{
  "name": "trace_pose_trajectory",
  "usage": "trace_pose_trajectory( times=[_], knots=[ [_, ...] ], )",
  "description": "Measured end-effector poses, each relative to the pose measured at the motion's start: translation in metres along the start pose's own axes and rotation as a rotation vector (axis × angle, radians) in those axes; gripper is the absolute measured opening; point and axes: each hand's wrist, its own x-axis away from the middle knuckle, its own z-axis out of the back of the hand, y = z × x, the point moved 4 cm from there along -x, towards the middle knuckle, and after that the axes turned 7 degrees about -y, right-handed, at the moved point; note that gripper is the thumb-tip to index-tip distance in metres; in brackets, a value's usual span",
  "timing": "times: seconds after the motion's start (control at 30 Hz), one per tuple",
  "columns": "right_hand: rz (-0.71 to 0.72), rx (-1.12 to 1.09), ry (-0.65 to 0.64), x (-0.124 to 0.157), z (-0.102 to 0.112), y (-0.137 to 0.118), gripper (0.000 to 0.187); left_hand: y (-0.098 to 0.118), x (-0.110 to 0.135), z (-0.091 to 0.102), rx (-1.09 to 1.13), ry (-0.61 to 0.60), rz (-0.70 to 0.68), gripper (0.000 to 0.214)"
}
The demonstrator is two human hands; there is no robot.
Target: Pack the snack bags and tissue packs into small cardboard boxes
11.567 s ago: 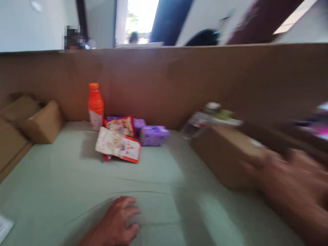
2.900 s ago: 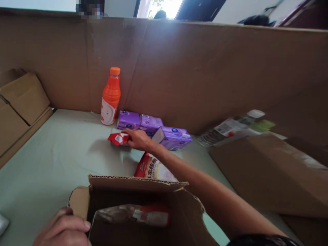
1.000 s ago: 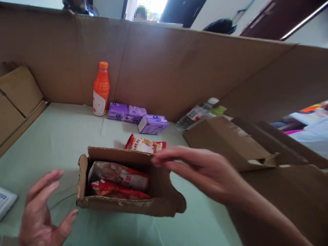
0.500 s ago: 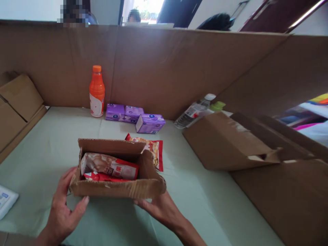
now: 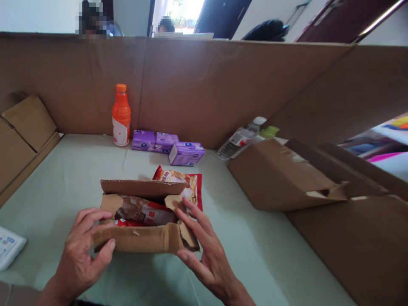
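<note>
A small open cardboard box (image 5: 143, 240) sits on the pale green tabletop (image 5: 223, 238), just in front of me. Red and brown snack packets (image 5: 143, 213) lie inside it. My left hand (image 5: 84, 250) wraps around the box's left end, thumb on the front wall. My right hand (image 5: 204, 250) presses its fingers against the folded right side flap. Another red snack packet (image 5: 183, 187) lies flat on the table behind the box.
An orange bottle (image 5: 121, 115) and three purple packs (image 5: 186, 153) stand by the tall cardboard wall (image 5: 223, 85). A clear water bottle (image 5: 240, 138) lies behind a bigger brown box (image 5: 280, 178) on the right. Stacked cardboard (image 5: 22, 136) sits left, a white packet (image 5: 8, 246) at the near left.
Both hands have closed in on the small box: the left moved onto its left end and the right came up from below onto the right flap, folding it inward.
</note>
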Motion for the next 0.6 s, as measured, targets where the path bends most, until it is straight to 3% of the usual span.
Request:
trace_pose_trajectory(
  times=[0.2, 0.43, 0.6],
  knots=[
    [-0.057, 0.084, 0.014, 0.001, -0.001, -0.012, 0.06, -0.001, -0.004, 0.008, 0.067, -0.089, 0.062, 0.02],
    [-0.096, -0.279, 0.189, 0.017, 0.016, -0.008, 0.064, -0.019, 0.013, 0.01, 0.411, -0.301, 0.007, 0.029],
    [-0.155, -0.299, 0.088, 0.008, 0.021, 0.004, 0.034, -0.025, 0.019, 0.012, 0.407, -0.382, -0.049, 0.027]
  ],
)
